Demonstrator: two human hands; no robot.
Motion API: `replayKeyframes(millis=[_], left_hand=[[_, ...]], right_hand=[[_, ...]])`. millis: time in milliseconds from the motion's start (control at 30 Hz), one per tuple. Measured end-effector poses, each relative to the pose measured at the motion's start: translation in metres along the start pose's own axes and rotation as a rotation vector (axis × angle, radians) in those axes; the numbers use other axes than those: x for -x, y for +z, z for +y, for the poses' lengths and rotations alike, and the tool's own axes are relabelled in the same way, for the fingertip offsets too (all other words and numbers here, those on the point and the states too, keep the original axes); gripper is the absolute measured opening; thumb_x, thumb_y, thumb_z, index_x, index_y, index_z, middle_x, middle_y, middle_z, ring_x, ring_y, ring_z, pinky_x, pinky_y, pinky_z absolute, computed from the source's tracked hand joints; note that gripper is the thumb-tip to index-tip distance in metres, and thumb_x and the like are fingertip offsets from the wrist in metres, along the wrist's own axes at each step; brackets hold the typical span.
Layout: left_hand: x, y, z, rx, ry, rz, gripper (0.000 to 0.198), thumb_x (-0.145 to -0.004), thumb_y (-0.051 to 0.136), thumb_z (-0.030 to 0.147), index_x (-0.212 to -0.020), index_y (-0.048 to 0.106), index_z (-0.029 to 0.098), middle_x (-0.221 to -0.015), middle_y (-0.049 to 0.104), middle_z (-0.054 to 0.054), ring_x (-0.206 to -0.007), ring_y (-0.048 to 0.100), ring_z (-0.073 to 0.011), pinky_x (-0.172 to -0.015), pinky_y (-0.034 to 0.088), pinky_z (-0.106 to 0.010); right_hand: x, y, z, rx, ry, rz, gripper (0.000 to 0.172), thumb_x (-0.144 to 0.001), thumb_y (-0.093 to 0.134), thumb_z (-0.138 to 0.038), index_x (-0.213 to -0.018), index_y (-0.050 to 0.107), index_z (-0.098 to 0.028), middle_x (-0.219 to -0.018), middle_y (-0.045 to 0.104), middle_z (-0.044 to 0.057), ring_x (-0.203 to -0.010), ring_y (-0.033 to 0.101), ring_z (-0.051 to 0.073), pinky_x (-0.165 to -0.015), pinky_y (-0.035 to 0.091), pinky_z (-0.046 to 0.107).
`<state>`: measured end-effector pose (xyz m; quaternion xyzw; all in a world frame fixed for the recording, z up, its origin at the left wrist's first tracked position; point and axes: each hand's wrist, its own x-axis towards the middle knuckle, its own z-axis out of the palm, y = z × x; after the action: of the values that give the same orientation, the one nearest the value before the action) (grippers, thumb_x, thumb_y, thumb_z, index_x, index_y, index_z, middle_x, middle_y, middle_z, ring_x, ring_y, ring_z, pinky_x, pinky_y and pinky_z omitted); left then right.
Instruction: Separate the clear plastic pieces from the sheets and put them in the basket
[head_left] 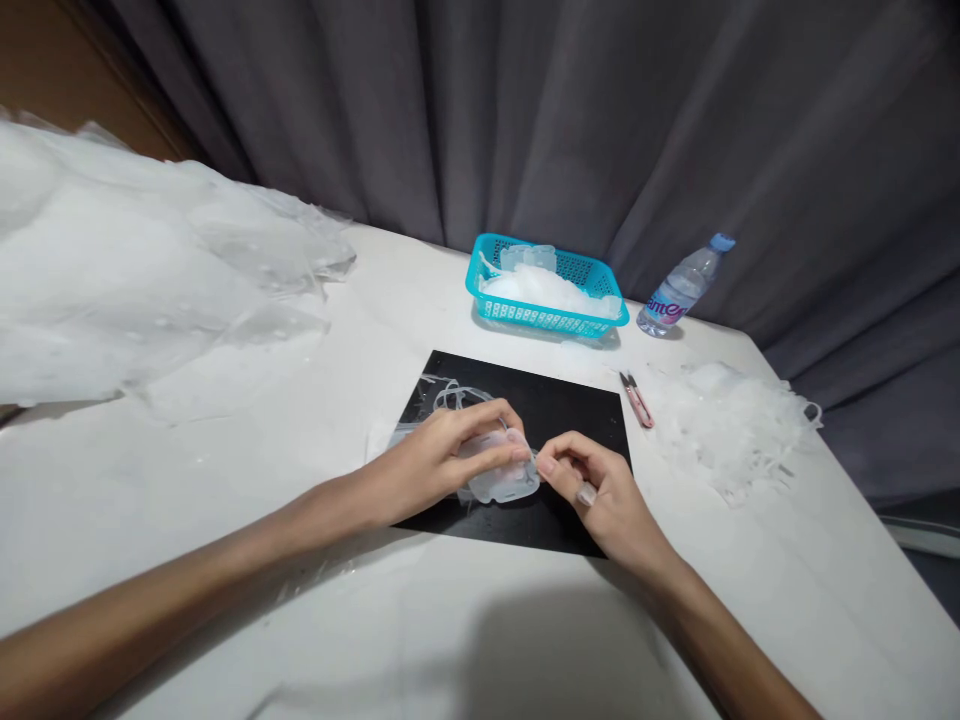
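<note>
My left hand point(442, 455) presses its curled fingers onto a small clear plastic piece point(504, 482) lying on a black mat point(570, 415). To the right of it, my right hand point(596, 490) pinches the piece's right edge between thumb and forefinger. Thin clear plastic strips point(442, 395) lie on the mat just behind my left hand.
A turquoise basket point(546, 312) holding clear plastic pieces stands behind the mat. A water bottle point(681, 288) lies to its right. Small pink-handled snips point(637, 398) rest by the mat's right edge, next to a heap of plastic scraps point(731, 425). Stacked clear sheets point(135, 270) fill the left.
</note>
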<state>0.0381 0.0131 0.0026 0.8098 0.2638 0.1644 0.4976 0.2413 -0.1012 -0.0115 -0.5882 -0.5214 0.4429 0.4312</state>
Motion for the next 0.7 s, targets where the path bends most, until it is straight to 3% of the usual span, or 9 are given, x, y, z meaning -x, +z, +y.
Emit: replayKeyframes(millis=[100, 167, 233, 367, 433, 500, 700], left_hand=[[0.009, 0.005, 0.003, -0.076, 0.201, -0.013, 0.025, -0.106, 0.058, 0.042, -0.103, 0.073, 0.022, -0.087, 0.073, -0.002, -0.077, 0.066, -0.0177, -0.069, 0.048, -0.027], [0.017, 0.011, 0.006, -0.099, 0.391, -0.049, 0.023, -0.107, 0.056, 0.037, -0.109, 0.075, 0.025, -0.091, 0.076, -0.005, -0.083, 0.070, -0.0204, -0.077, 0.053, -0.030], [0.022, 0.015, 0.008, -0.077, 0.459, -0.052, 0.024, -0.107, 0.055, 0.035, -0.114, 0.076, 0.026, -0.094, 0.078, -0.006, -0.086, 0.072, -0.0209, -0.080, 0.055, -0.031], [0.012, 0.013, 0.006, 0.189, 0.094, 0.112, 0.021, -0.104, 0.062, 0.038, -0.100, 0.072, 0.020, -0.090, 0.078, -0.005, -0.082, 0.073, -0.0182, -0.072, 0.055, -0.026], [0.003, 0.008, 0.004, 0.365, -0.043, 0.120, 0.025, -0.100, 0.068, 0.042, -0.094, 0.069, 0.018, -0.086, 0.078, -0.004, -0.078, 0.074, -0.0173, -0.068, 0.055, -0.024], [-0.002, 0.004, 0.001, 0.473, -0.084, 0.097, 0.026, -0.098, 0.070, 0.043, -0.094, 0.067, 0.017, -0.083, 0.078, -0.004, -0.077, 0.075, -0.0169, -0.068, 0.056, -0.023], [-0.002, 0.001, 0.004, 0.582, -0.119, 0.068, 0.025, -0.100, 0.069, 0.042, -0.094, 0.066, 0.017, -0.078, 0.077, -0.002, -0.070, 0.076, -0.0146, -0.062, 0.055, -0.020]], right_hand=[[-0.003, 0.000, 0.008, 0.144, -0.005, 0.031, 0.028, -0.098, 0.055, -0.048, -0.090, 0.061, -0.022, -0.075, 0.050, -0.003, -0.066, 0.046, 0.015, -0.063, 0.036, 0.028], [-0.009, -0.004, 0.015, 0.340, -0.017, 0.210, 0.023, -0.096, 0.051, -0.043, -0.089, 0.058, -0.022, -0.078, 0.056, 0.000, -0.069, 0.051, 0.017, -0.066, 0.038, 0.030], [-0.016, -0.012, 0.022, 0.511, -0.021, 0.397, 0.022, -0.093, 0.048, -0.042, -0.088, 0.057, -0.022, -0.083, 0.064, 0.004, -0.074, 0.058, 0.021, -0.071, 0.040, 0.032], [-0.023, -0.035, 0.025, 0.635, 0.032, 0.513, 0.031, -0.091, 0.046, -0.050, -0.089, 0.061, -0.023, -0.080, 0.070, 0.006, -0.071, 0.062, 0.024, -0.068, 0.039, 0.033], [-0.021, -0.050, 0.023, 0.665, 0.064, 0.565, 0.028, -0.087, 0.049, -0.048, -0.087, 0.063, -0.024, -0.079, 0.071, 0.007, -0.069, 0.062, 0.024, -0.065, 0.039, 0.033], [-0.019, -0.066, 0.023, 0.699, 0.102, 0.578, 0.021, -0.081, 0.052, -0.041, -0.084, 0.063, -0.024, -0.079, 0.072, 0.007, -0.069, 0.063, 0.024, -0.064, 0.039, 0.032], [-0.011, -0.108, 0.031, 0.811, 0.232, 0.431, 0.010, -0.076, 0.058, -0.032, -0.079, 0.063, -0.024, -0.075, 0.070, 0.003, -0.066, 0.063, 0.022, -0.061, 0.041, 0.030]])
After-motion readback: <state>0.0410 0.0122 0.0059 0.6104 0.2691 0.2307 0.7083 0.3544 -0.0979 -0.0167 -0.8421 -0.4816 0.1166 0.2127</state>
